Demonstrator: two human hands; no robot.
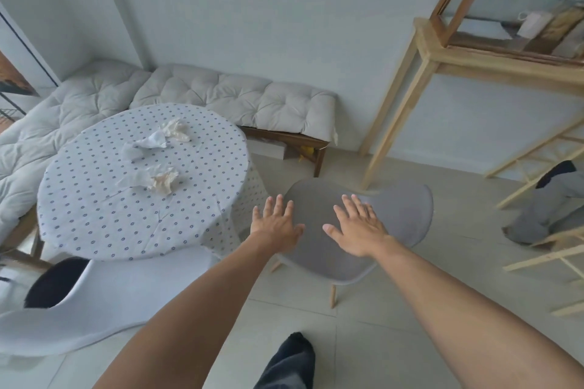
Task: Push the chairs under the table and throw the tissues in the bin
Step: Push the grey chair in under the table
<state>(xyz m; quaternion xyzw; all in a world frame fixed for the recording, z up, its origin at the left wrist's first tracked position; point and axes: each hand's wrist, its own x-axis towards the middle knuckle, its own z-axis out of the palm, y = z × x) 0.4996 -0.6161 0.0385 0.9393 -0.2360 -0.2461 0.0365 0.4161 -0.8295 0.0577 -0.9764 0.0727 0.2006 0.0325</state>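
A grey cushioned chair (401, 218) with wooden legs stands to the right of the round table (104, 224), which wears a dotted white cloth. My left hand (278, 224) and my right hand (360, 227) are spread flat over the chair's seat, fingers apart, holding nothing. Whether the palms touch the seat I cannot tell. A white shell chair (104, 303) with a black seat pad stands at the table's near side, pulled out. Crumpled tissues lie on the table: one pile (158, 180) near the middle and another (161, 137) farther back. No bin is in view.
A cushioned bench (240, 98) runs along the wall behind the table. A tall wooden shelf frame (420, 79) stands at the right, its leg close behind the grey chair. A grey bag (543, 215) sits on the tiled floor at far right. My dark-socked foot (290, 360) is below.
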